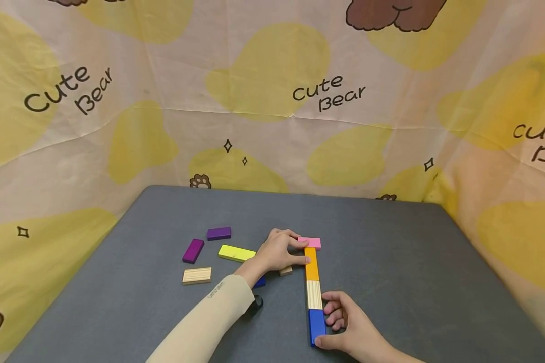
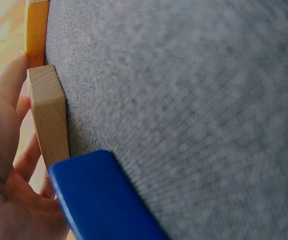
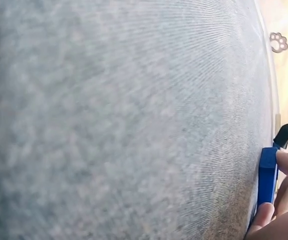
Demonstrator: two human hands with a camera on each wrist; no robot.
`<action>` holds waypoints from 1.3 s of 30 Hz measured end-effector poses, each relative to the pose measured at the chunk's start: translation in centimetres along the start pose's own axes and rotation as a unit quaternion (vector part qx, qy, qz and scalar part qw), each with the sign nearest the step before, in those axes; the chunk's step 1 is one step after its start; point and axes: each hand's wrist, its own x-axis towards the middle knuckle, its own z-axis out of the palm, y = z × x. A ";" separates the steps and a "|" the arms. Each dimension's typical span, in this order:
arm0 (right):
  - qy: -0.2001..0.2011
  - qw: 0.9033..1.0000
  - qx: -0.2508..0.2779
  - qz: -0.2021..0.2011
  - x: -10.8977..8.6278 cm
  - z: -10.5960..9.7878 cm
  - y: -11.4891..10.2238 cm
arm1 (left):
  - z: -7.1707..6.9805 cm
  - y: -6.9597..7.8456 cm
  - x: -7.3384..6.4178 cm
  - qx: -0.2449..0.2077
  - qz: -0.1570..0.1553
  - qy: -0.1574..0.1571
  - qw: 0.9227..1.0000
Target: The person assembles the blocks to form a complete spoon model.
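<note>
A row of flat blocks runs up the table: a blue block (image 1: pixel 317 326) nearest, then a plain wooden block (image 1: pixel 314 294) and an orange block (image 1: pixel 312 264). A pink block (image 1: pixel 315 243) lies crosswise at the far end. My left hand (image 1: pixel 279 250) reaches there, its index finger at the pink block and its thumb touching the orange block's left side. The blue block is pinched by my right hand (image 1: pixel 351 327), the thumb at its near end. In the right wrist view this blue block (image 3: pixel 267 172) shows between thumb and finger.
Left of the row lie two purple blocks (image 1: pixel 219 233), a yellow-green block (image 1: pixel 236 253) and a wooden block (image 1: pixel 197 276). Another blue block (image 1: pixel 259 283) and a small wooden piece (image 1: pixel 285 271) are partly hidden by my left arm. A patterned cloth (image 1: pixel 263 101) hangs behind the grey table (image 1: pixel 390 262).
</note>
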 end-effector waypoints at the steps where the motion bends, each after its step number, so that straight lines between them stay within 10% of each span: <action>1: 0.001 1.000 0.000 0.000 0.0 0.0 0.0 | 0.0 0.0 0.0 0.000 0.000 0.001 1.000; 12: -0.029 0.998 0.040 0.046 0.4 -1.3 -1.8 | 0.1 -0.2 0.1 0.001 -0.004 0.002 1.000; 25: 0.097 0.988 -0.115 -0.028 0.9 -2.2 -3.1 | 0.2 0.0 0.5 0.013 0.007 0.003 1.000; 39: 0.031 0.982 -0.144 -0.119 1.8 -1.7 -1.2 | 0.1 -0.3 0.2 0.014 0.001 0.002 1.000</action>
